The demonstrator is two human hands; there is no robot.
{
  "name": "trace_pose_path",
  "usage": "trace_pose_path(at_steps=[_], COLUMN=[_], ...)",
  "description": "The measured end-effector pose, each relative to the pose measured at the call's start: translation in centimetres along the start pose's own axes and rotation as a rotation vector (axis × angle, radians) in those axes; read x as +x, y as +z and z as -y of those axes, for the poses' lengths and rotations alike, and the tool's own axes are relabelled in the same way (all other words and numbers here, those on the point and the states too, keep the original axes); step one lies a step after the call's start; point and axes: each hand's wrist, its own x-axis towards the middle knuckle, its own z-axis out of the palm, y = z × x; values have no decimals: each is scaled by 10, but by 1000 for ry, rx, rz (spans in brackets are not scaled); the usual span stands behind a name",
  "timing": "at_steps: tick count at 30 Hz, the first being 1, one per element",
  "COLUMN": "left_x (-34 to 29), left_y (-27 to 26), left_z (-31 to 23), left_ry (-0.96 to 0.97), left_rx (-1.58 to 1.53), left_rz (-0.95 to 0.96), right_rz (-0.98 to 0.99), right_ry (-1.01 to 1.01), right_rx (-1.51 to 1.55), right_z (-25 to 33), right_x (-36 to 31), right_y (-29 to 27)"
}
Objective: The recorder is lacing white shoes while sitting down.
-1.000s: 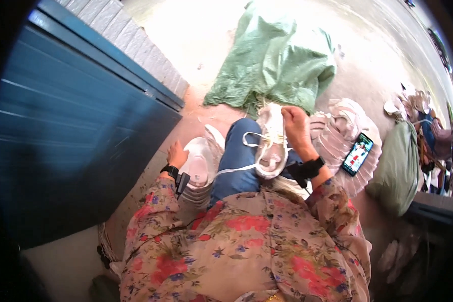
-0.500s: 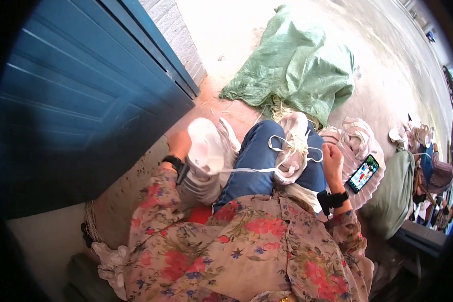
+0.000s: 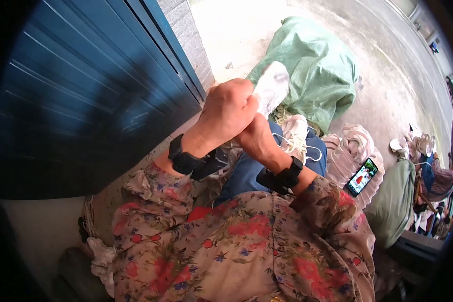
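A whitish shoe (image 3: 274, 85) is raised in front of me, its far end pointing toward the green sack. My left hand (image 3: 227, 110) is closed at the shoe's near end, with the fingers curled in. Just below and touching it, my right hand (image 3: 258, 141) is closed too; its fingers are mostly hidden behind the left hand, so what it grips does not show. A second, pale pink shoe (image 3: 295, 130) with loose cream laces rests on my lap over my blue jeans (image 3: 244, 173).
A blue door (image 3: 100, 100) stands close on the left. Beyond my knees lies a large green sack (image 3: 322, 65) with straw-like strands at its mouth. On the right, a lit phone (image 3: 362, 177) lies on pale pink pleated fabric (image 3: 360, 138), beside a dull green bag (image 3: 395, 201).
My left hand has moved up and right from my left side, bringing the whitish shoe forward. My right hand has come over from my right knee to meet it. The stretched lace no longer shows.
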Motion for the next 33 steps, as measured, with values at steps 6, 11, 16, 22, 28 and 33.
trace_pose_path(at_steps=[6, 11, 16, 22, 28, 33], left_x=[-62, -118, -105, -111, -122, -123], left_y=[46, 92, 69, 109, 147, 125], left_z=[75, 24, -10, -21, -22, -46], left_ry=[-559, -677, -695, -799, -398, -603], left_rx=[-707, -860, -561, -413, 12, -115], left_rz=[221, 475, 680, 811, 766, 865], right_rz=[-7, -137, -242, -410, -448, -627], right_ry=[277, 274, 347, 711, 765, 380], right_rx=[738, 881, 1308, 1661, 934, -430], right_z=[3, -13, -63, -128, -122, -100], right_x=[-39, -65, -110, -170, -183, -196], right_y=[-71, -98, -117, -78, -80, -68])
